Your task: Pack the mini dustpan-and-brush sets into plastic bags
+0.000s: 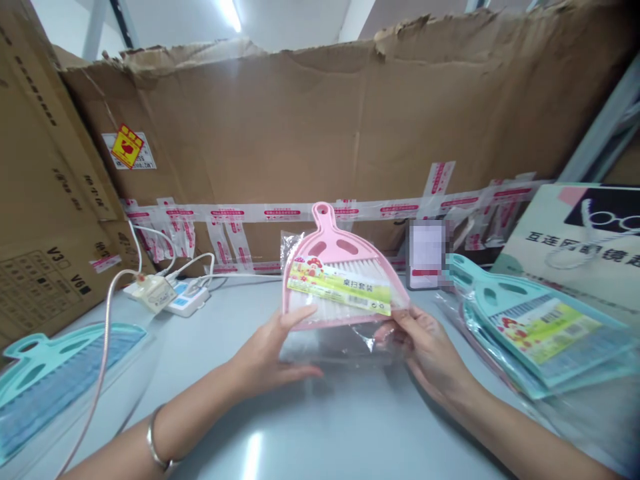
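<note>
A pink dustpan and brush set (345, 267) in a clear plastic bag is held up above the table, its handle pointing away from me. A green label with mushrooms lies across its white bristles. My left hand (275, 350) grips the lower left corner, thumb on top of the bag and the fingers beneath. The lower right corner is pinched by my right hand (425, 343), between thumb and fingers. Loose clear film hangs between both hands, below the pan's edge.
Bagged turquoise dustpan sets (545, 327) are stacked at right; another turquoise set (65, 373) lies at left under a cable. A power strip (185, 297) with plugs sits back left. A phone (427, 257) leans against the large cardboard wall (300, 127). A printed box (575, 233) stands far right.
</note>
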`<state>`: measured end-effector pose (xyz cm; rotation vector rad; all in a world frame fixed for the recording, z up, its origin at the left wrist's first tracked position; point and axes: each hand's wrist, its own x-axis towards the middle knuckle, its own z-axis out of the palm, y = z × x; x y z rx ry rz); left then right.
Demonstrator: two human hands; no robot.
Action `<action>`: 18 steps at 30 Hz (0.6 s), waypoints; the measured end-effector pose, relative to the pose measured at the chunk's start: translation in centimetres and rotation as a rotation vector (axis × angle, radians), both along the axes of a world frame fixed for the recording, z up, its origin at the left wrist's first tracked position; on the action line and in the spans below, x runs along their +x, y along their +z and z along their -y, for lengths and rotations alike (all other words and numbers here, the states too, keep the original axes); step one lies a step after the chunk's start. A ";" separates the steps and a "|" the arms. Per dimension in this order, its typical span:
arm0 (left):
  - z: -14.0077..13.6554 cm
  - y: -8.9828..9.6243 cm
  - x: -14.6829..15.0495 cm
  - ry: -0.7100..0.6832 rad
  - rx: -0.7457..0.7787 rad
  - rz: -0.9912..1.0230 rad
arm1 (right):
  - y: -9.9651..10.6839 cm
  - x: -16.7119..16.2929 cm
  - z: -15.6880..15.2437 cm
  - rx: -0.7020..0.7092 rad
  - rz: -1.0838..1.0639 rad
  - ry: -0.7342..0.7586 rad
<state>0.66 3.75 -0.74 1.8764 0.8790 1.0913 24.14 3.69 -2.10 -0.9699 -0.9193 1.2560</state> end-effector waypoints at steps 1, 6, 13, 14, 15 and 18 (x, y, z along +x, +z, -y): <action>0.0 -0.2 -0.1 0.034 0.040 -0.028 | 0.1 -0.1 0.2 0.020 0.027 0.003; 0.1 -0.7 -0.1 0.213 0.142 0.044 | 0.7 -0.4 1.0 0.006 0.123 0.055; 0.2 -1.0 0.4 0.433 0.146 0.177 | 0.4 -0.2 1.3 0.217 -0.062 0.284; 0.2 -1.1 0.4 0.444 0.163 0.176 | 0.2 -0.1 1.3 0.274 0.001 0.285; 0.1 -1.1 0.4 0.450 0.180 0.175 | 0.1 0.1 1.2 0.322 0.099 0.283; -0.1 -1.2 0.3 0.463 0.210 0.174 | -0.1 0.5 0.9 0.370 0.400 0.233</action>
